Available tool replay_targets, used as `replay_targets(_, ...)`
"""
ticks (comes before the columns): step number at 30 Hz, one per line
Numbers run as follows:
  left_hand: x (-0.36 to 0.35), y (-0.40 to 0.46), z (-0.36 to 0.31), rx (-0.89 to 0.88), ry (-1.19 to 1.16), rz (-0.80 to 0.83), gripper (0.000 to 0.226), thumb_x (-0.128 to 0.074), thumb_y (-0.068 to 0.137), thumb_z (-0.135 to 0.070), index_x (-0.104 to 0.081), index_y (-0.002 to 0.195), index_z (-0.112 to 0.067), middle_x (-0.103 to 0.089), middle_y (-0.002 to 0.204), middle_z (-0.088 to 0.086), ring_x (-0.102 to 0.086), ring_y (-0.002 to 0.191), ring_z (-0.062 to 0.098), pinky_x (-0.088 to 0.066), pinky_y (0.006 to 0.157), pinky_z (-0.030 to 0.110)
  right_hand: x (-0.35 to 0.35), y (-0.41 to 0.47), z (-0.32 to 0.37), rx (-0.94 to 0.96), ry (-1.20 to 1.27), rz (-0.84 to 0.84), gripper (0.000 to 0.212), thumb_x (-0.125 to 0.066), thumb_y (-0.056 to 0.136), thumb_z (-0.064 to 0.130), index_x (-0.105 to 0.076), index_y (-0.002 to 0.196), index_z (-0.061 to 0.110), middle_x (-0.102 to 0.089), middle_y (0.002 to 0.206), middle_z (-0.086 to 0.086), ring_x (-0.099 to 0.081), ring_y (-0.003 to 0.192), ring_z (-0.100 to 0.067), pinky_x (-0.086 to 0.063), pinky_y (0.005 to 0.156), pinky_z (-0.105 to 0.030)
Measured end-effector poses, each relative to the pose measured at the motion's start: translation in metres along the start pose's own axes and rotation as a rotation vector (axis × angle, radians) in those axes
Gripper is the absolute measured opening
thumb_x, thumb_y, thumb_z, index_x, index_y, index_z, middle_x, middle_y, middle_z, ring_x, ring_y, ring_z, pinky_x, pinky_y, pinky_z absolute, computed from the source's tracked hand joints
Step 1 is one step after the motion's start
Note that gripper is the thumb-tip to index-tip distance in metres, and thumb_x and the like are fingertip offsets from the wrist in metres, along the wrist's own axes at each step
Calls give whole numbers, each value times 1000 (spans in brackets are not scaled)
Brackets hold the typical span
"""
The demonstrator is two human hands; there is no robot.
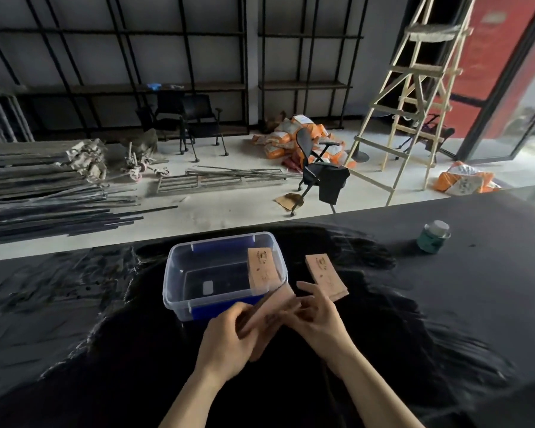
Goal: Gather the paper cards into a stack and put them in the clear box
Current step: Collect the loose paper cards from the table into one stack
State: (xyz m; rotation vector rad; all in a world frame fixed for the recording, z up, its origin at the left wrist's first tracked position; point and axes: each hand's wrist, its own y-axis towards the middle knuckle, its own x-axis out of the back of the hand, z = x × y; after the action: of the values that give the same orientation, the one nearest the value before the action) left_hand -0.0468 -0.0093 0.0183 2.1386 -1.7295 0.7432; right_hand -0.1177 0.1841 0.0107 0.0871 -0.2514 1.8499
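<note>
A clear plastic box (179, 267) with blue latches stands open on the black-covered table. Both of my hands hold a stack of tan paper cards (272, 307) just in front of the box's near right corner. My left hand (229, 338) grips the stack from the left, my right hand (317, 319) from the right. One tan card (261, 268) shows at the box's right end, seemingly leaning inside the wall. A second small pile of tan cards (325, 273) lies on the table to the right of the box, just beyond my right fingers.
A green jar with a pale lid (433, 236) stands far right on the table. Wrinkled black cloth (90, 304) covers the tabletop. Beyond the table's far edge are an office chair (318, 171), a wooden ladder (414, 97) and metal bars on the floor.
</note>
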Motion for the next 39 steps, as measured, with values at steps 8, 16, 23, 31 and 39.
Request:
replay_targets(8,-67,29,-52,259,-420,15,30,-79,89,-30,-68,116,-23,-74,113,-2,-70,103,16,-64,87,35,42,3,-10,-182,408,-21,14,-79,92,3,-82,104,9,-83,101,-18,-81,92,-34,-66,71,-37)
replay_targets(16,-110,86,-91,304,-276,9,38,-70,93,-40,-72,121,-15,-75,113,5,-71,97,19,-63,82,34,87,50,-4,-203,254,-214,20,-78,91,0,-82,103,15,-86,91,-9,-82,84,-25,-65,71,-35)
replay_targets(23,-127,130,-99,346,-33,-16,41,-73,89,-43,-69,122,-20,-74,124,3,-69,114,24,-53,89,29,95,105,-8,-168,-139,-330,10,-80,87,16,-85,93,22,-85,85,0,-81,82,-20,-67,76,-40)
replay_targets(31,-141,144,-91,422,49,-50,42,-64,92,-45,-65,123,-17,-72,124,8,-67,118,29,-49,93,35,83,128,-13,-138,-462,-320,14,-75,87,19,-83,97,22,-84,96,-1,-76,91,-24,-56,75,-30)
replay_targets(39,-145,154,-90,480,40,-43,55,-67,87,-57,-64,120,-13,-71,122,11,-69,113,32,-48,80,33,86,134,-19,-235,-471,-289,38,-75,91,27,-72,128,16,-77,123,-9,-69,118,-29,-55,100,-38)
